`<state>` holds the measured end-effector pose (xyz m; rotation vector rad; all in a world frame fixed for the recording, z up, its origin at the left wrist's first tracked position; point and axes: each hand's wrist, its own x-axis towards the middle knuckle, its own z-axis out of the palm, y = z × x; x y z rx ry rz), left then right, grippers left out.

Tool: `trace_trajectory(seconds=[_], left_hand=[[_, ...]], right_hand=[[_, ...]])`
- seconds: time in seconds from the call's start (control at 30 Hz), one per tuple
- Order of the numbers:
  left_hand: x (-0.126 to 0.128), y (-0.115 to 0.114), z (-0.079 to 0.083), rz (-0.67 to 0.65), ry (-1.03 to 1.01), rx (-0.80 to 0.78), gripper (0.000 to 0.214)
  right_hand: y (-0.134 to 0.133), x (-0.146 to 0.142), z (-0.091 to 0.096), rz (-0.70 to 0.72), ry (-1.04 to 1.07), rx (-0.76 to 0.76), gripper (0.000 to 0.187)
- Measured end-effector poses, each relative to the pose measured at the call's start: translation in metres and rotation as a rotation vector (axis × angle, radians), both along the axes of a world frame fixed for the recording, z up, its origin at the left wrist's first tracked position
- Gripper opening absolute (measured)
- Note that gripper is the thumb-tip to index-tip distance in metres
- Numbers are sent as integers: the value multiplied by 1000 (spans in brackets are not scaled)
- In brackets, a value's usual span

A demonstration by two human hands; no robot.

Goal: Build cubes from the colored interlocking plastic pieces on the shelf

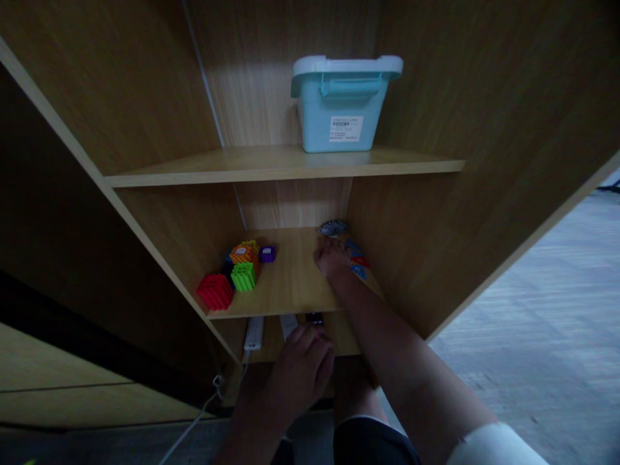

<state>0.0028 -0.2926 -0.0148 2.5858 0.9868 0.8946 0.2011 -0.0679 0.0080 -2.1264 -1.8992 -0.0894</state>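
Note:
My right hand (333, 257) reaches into the middle shelf, low over its board, with its fingers loosely apart and nothing visible in them. Just beyond the fingertips lies a black-and-white patterned bundle (332, 227) at the back right. Beside that hand, along the right wall, are flat blue pieces (359, 270) and a red piece (361, 261), partly covered by the hand and forearm. My left hand (303, 363) hangs in front of the lower shelf, fingers curled in together, with nothing seen in it. A small black object (314, 318) shows just behind its knuckles.
Ridged plastic blocks stand at the middle shelf's left: red (216, 292), green (243, 276), orange (243, 254) and a small purple one (267, 254). A lidded light-blue bin (341, 106) sits on the upper shelf (261, 165). A white power strip (254, 333) lies below, its cable trailing left.

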Motion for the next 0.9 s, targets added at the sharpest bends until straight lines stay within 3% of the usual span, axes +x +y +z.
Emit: trace_trajectory(seconds=[0.07,0.13,0.27,0.37,0.53,0.67,0.9], left_hand=[[13,37,17,67,-64,49,15],[23,77,25,144,-71,68,18],[38,150,20,265,94,-10,33],[45,187,14,326,231,-86,50],[52,217,14,374,304,-144,63],[54,228,12,380,290,-153,63],[53,236,7,364,153,-129,53]], right_hand=[[5,1,0,-65,12,21,60],[13,2,-2,-81,18,31,58],[35,5,-3,-104,37,21,54],[55,8,-2,-162,60,31,60],[93,18,-2,-259,58,97,76],[116,28,-7,-305,99,146,71],[118,33,-2,-217,172,107,68]])
